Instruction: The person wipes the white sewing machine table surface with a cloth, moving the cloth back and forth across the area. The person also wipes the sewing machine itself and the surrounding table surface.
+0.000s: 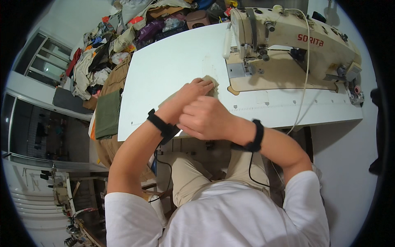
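My left hand (pixel 194 89) rests over a small piece of beige cloth (pixel 212 79), with its fingers near the cloth's far end. Most of the cloth is hidden beneath that hand and forearm. Just in front of it, my right hand (pixel 205 119) is curled into a fist, close against the left wrist. Whether anything is inside the fist is hidden. The cloth lies on a white sewing table (pixel 166 64). To the right stands a SORITA industrial sewing machine (pixel 277 34), its presser foot (pixel 246 66) beyond both hands.
A white cable (pixel 307 61) hangs across the machine and over the table's front edge. Folded green cloth (pixel 108 114) and brown fabric (pixel 115 74) lie along the left edge. Behind are heaped garments and bags (pixel 123 37). A wall (pixel 342 166) rises at right.
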Available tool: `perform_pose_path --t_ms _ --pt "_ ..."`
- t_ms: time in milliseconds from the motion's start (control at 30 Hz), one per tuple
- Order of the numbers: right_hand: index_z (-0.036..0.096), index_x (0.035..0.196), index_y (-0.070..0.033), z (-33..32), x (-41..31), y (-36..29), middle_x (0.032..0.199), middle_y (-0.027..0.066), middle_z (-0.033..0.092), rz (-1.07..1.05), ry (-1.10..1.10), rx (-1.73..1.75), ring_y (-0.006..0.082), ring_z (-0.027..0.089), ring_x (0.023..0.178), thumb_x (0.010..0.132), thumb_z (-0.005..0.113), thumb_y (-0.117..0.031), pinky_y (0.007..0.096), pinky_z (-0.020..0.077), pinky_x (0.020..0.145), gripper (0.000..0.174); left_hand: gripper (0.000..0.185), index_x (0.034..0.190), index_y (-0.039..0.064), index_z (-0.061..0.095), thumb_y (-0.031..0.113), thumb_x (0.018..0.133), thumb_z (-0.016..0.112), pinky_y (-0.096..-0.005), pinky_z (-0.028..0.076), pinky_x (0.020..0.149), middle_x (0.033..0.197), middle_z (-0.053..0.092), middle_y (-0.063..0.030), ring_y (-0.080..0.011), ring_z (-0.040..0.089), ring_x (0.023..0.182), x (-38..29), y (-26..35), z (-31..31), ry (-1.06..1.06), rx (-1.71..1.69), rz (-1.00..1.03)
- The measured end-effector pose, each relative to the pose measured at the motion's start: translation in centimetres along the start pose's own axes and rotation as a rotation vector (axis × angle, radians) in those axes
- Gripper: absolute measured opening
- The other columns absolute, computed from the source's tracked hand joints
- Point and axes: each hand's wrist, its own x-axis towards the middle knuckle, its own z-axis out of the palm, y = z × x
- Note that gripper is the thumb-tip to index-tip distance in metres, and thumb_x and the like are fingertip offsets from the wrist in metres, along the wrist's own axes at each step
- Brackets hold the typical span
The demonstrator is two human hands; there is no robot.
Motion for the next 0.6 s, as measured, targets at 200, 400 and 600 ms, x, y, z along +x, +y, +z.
perform_pose_path --t_ms 200,400,600 --pt "0.047 0.055 -0.011 2.6 2.6 3.9 0.053 0.0025 0.047 -0.188 0.199 0.087 0.0214 0.047 0.044 0.072 0.065 -0.013 0.0323 0.0404 0.045 0.025 0.040 0.125 0.012 0.058 0.009 0.085 0.055 -0.0418 0.055 0.081 0.127 0.058 0.0007 -0.0270 0.054 0.115 5.1 -2.6 0.6 0.083 0.054 0.005" --pt "0.048 0.057 -0.011 2.8 0.6 7.0 0.055 0.0020 0.046 -0.038 0.168 0.159 0.0217 0.049 0.047 0.071 0.067 -0.011 0.0332 0.0396 0.046 0.024 0.042 0.126 0.015 0.060 0.007 0.085 0.057 -0.0427 0.052 0.089 0.123 0.061 -0.0077 -0.0316 0.055 0.113 11.4 -8.3 0.8 0.101 0.015 -0.072" --pt "0.052 0.057 -0.010 3.9 -0.2 7.9 0.056 0.0067 0.054 0.158 0.086 0.253 0.0267 0.055 0.051 0.076 0.063 -0.012 0.0347 0.0439 0.047 0.022 0.043 0.127 0.017 0.062 0.009 0.084 0.061 -0.0431 0.049 0.094 0.121 0.064 -0.0083 -0.0320 0.056 0.114 15.8 -11.4 1.0 0.080 0.029 -0.213"
